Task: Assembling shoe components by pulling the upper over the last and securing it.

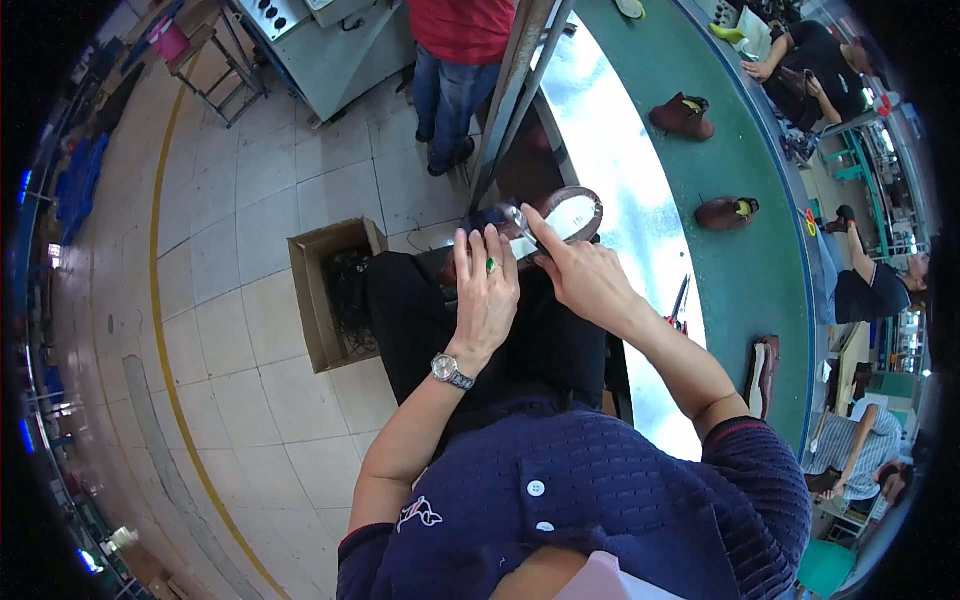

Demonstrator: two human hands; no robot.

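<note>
A dark brown shoe (594, 204) lies across my lap with its underside up, and a white patch shows on its sole. My left hand (486, 300) grips the shoe near its left end, fingers laid over it and thumb hidden; it has a green-stoned ring, and a watch is on the wrist. My right hand (588, 280) is closed around a slim tool with a shiny metal head (519, 222). The forefinger stretches along this tool, which lies over the sole close to the left fingertips. Its exact kind is unclear.
An open cardboard box (308, 300) with dark scraps stands left of my knee. On my right runs a shiny metal ledge (655, 170), then a green belt (745, 285) carrying brown shoes (727, 212). A metal post (505, 95) and a standing person (460, 70) are ahead. Co-workers sit beyond the belt.
</note>
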